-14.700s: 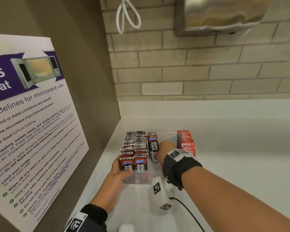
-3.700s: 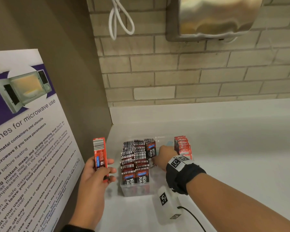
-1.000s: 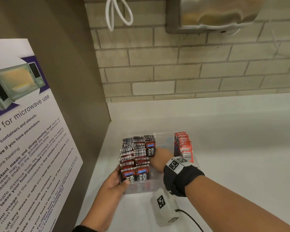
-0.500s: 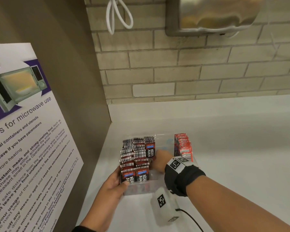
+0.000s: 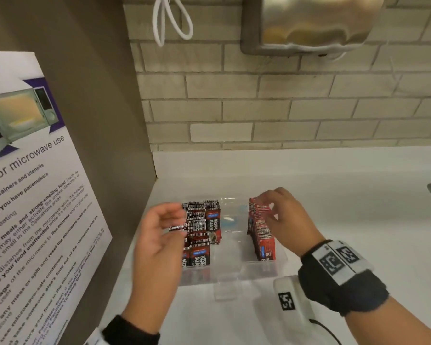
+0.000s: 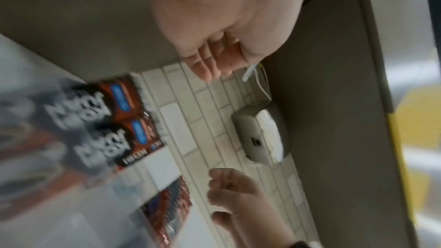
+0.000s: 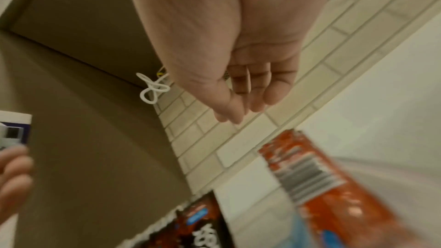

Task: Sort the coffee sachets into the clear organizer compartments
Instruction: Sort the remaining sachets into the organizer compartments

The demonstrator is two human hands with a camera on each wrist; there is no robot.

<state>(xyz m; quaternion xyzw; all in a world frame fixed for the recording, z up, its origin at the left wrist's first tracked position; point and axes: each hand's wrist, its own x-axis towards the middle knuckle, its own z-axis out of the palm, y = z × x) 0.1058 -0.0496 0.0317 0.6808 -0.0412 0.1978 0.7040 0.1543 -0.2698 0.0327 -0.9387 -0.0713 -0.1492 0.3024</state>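
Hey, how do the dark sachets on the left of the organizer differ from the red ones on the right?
The dark sachets are brown and black with white lettering; the red sachets are bright red-orange. The dark sachets fill several rows, the third only at the back; the red sachets form one row. The left hand hovers beside the dark ones; the right hand touches the red ones. Both stand upright in the clear organizer.

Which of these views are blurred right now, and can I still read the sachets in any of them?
Head view: mostly sharp, the dark sachets print legible, only the left hand slightly smeared. Left wrist view: the dark sachets heavily motion-blurred, wall tiles clearer. Right wrist view: the red sachets smeared, print unreadable; the right hand fairly clear.
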